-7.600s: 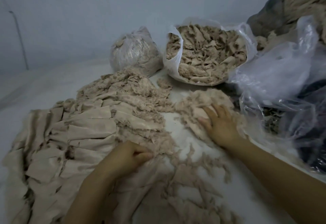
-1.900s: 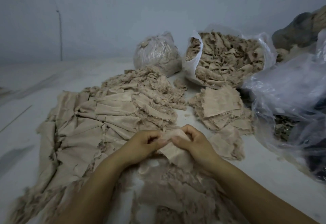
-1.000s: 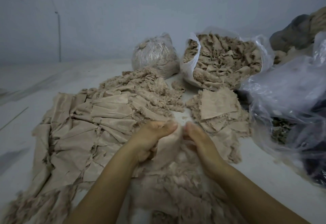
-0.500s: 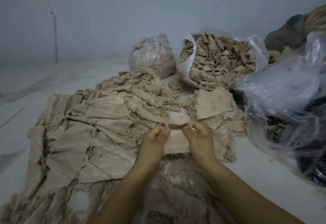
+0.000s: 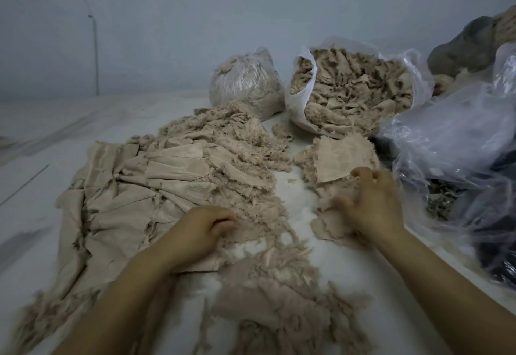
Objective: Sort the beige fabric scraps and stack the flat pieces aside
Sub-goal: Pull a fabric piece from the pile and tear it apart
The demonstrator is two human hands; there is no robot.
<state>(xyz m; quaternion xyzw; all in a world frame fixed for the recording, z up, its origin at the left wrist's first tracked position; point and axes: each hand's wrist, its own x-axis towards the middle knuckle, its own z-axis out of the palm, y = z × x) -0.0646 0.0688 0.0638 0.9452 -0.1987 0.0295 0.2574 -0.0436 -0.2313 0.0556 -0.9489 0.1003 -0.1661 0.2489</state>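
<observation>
The person leans over a white worktop strewn with beige fabric scraps. The left hand rests at the near edge of the big overlapping spread of flat pieces, which covers the left half of the surface; its fingers are curled under, the grip closed against the fluffy frayed scraps there, though I cannot tell whether anything is actually pinched between them. The right hand lies on the smaller pile of flat pieces to the right, fingers loosely bent and spread over the cloth, pressing on it rather than clasping it. A larger square piece sits on top of that pile just beyond the fingertips.

Nearer to the person, between the two forearms, lies a tangle of shredded, stringy scraps. At the far side stands an open white plastic bag crammed with crumpled beige scraps, and just to its left a tied clear bag of finer fluff. On the right, crinkled clear plastic sheeting bulges over darker bundles, touching the edge of the small pile.
</observation>
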